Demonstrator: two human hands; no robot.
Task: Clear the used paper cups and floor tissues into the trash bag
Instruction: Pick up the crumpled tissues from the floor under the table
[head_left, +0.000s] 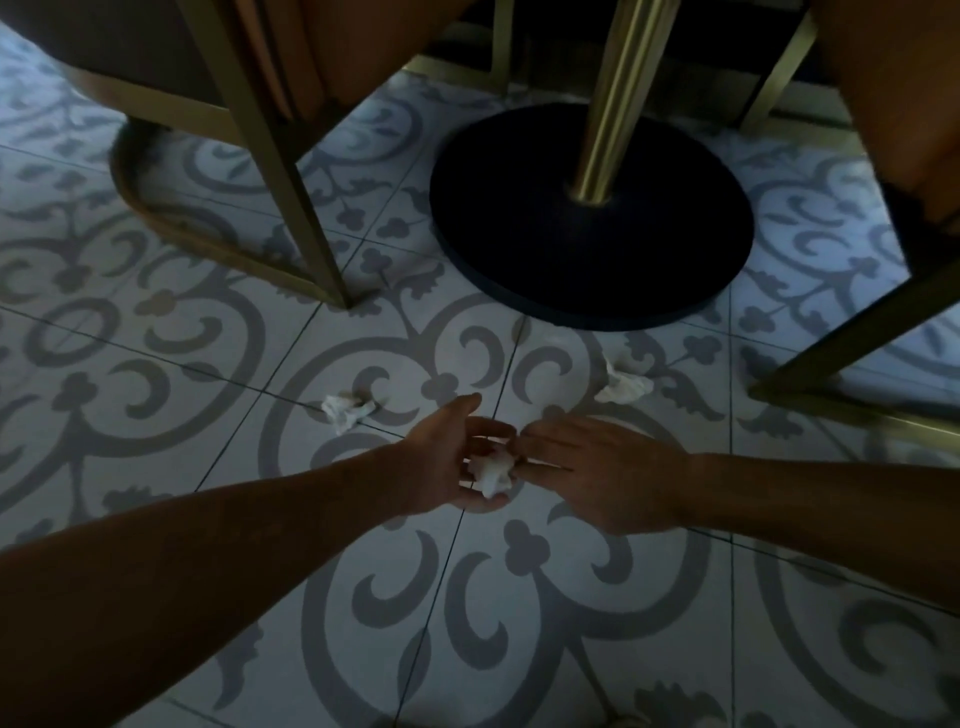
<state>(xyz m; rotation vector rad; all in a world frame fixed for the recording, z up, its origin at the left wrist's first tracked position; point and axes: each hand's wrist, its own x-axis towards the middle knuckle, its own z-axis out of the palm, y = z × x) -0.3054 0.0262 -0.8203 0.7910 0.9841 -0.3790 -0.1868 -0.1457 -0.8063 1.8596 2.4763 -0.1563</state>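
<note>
A crumpled white tissue (491, 470) rests in the cupped fingers of my left hand (449, 460), low over the patterned tile floor. My right hand (597, 475) reaches in from the right, fingers stretched out flat, with its fingertips touching the same tissue. A second crumpled tissue (345, 411) lies on the floor just left of my left hand. A third tissue (623, 385) lies on the tiles beyond my right hand, near the table base. No trash bag and no paper cups are in view.
A round black table base (519, 249) with a brass post (608, 114) stands just beyond the tissues. Gold chair legs (291, 171) come down at the left, and another chair frame (852, 353) stands at the right. Open tile floor (519, 623) lies under my arms.
</note>
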